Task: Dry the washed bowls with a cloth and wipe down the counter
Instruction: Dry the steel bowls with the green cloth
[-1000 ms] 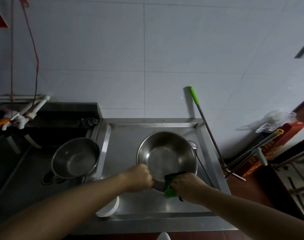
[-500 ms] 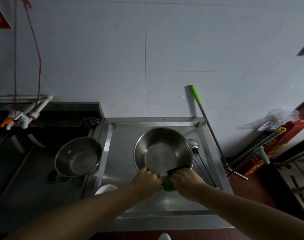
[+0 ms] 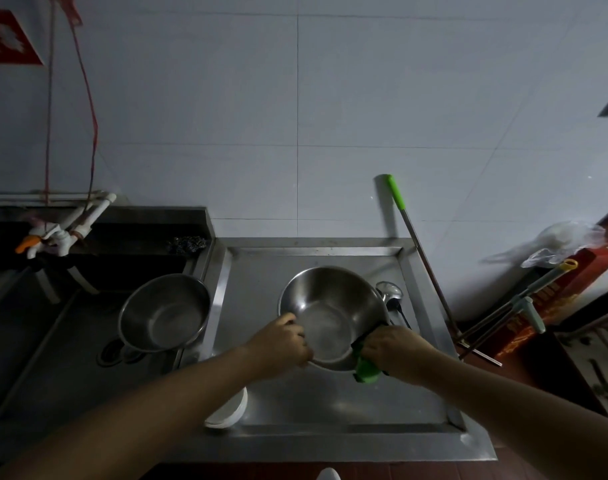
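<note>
Your left hand [image 3: 282, 342] grips the near-left rim of the steel bowl [image 3: 332, 311], which tilts toward you above the steel table [image 3: 330, 410]. Your right hand [image 3: 394, 346] clutches the green cloth [image 3: 366, 367] against the bowl's near-right rim. A second steel bowl [image 3: 164, 311] sits in the sink [image 3: 35, 341] to the left, well apart. A ladle [image 3: 389, 292] lies just right of the held bowl, and a white bowl [image 3: 229, 412] rests at the table's near-left edge.

Bare counter [image 3: 330, 403] lies open nearside; ladles [image 3: 389, 292] crowd the bowl's [image 3: 333, 299] right.
</note>
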`<state>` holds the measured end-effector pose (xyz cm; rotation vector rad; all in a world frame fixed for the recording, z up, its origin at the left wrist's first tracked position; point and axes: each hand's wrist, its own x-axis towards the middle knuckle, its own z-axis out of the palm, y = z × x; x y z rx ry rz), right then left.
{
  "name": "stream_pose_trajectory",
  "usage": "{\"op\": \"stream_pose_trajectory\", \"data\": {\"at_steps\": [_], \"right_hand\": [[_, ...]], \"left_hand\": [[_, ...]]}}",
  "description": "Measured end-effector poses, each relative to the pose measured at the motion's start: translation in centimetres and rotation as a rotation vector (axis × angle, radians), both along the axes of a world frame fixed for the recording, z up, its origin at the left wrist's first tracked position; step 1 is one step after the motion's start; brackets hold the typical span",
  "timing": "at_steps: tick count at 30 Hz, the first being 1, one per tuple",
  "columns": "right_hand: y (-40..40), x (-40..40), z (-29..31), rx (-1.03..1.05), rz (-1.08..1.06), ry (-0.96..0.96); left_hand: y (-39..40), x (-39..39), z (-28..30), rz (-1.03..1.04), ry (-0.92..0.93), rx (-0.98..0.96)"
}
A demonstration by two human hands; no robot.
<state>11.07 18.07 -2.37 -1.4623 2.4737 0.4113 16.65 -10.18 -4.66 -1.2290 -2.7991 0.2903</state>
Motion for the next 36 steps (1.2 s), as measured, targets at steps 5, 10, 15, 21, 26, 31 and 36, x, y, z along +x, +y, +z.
{"op": "stream_pose_trajectory", "data": {"at_steps": [5, 10, 15, 21, 26, 31, 36], "right_hand": [[0.1, -1.2, 0.0, 0.001, -0.012, 0.038], [0.3, -1.7, -0.1, 0.002, -0.030, 0.037], [0.6, -2.2, 0.2, -0.165, -0.197, -0.069], [0.1, -2.2, 0.3, -0.315, -0.335, -0.231], [-1.1, -1.4, 0.3, -0.362, -0.388, -0.292], [-3.0, -1.0, -0.5, -0.407, -0.389, -0.314], [-4.5, 0.2, 0.2, -0.231, -0.292, -0.125]], "left_hand": [[-0.3, -0.2, 0.1, 0.112, 0.097, 0.179], [1.2, 1.1, -1.8, 0.141, 0.064, 0.334], [3.0, 1.1, -1.7, 0.478, -0.146, 0.827], [4.5, 0.3, -1.5, 1.058, -0.471, 1.115], [6.1, -0.4, -1.2, 1.257, -0.579, 1.339], [7.7, -1.4, 0.1, 1.435, -0.735, 1.654], [7.9, -1.8, 1.0, 1.518, -0.819, 1.704]]}}
